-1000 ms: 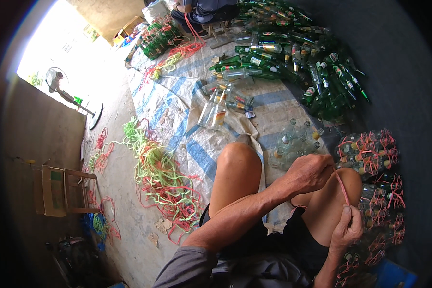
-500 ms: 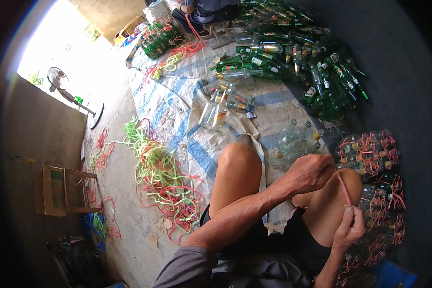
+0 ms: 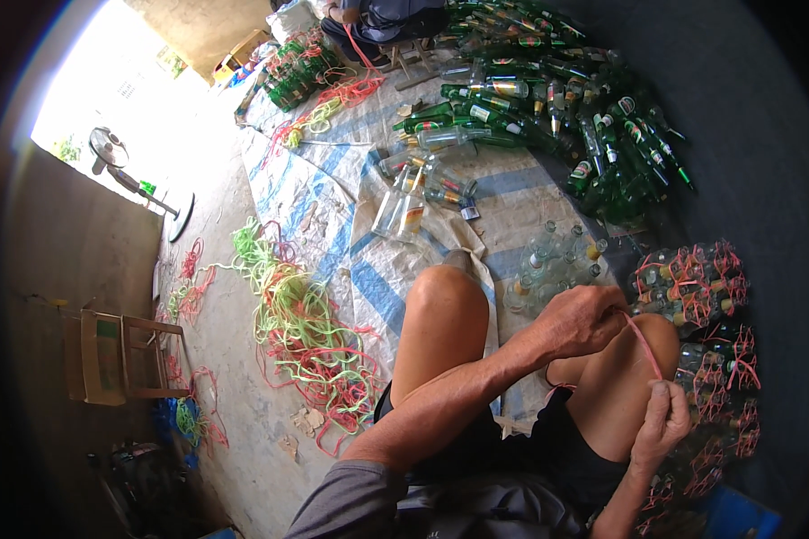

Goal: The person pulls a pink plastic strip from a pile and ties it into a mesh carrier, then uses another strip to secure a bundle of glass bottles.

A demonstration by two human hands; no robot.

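Note:
A pink plastic cord (image 3: 642, 344) runs in a short stretch between my two hands, over my right knee. My left hand (image 3: 588, 322) is closed on its upper end, the fingertips partly hidden behind the knuckles. Lower and to the right, my right hand (image 3: 662, 420) pinches the other end between thumb and fingers. Just beyond my left hand stands a cluster of clear glass bottles (image 3: 553, 260) on the sheet. To the right are bundles of bottles tied with pink cord (image 3: 692, 274), and more tied bundles (image 3: 715, 386) sit beside my right hand.
A large heap of green bottles (image 3: 512, 85) lies ahead; loose clear bottles (image 3: 400, 216) rest on the striped sheet (image 3: 377, 296). Tangled green and red cord (image 3: 301, 314) spreads to the left, near a wooden chair (image 3: 121, 355) and a fan (image 3: 139, 187). Another person (image 3: 386, 22) sits at the far side.
My right hand has shifted slightly right, with the cord still stretched between both hands. My left hand has barely moved.

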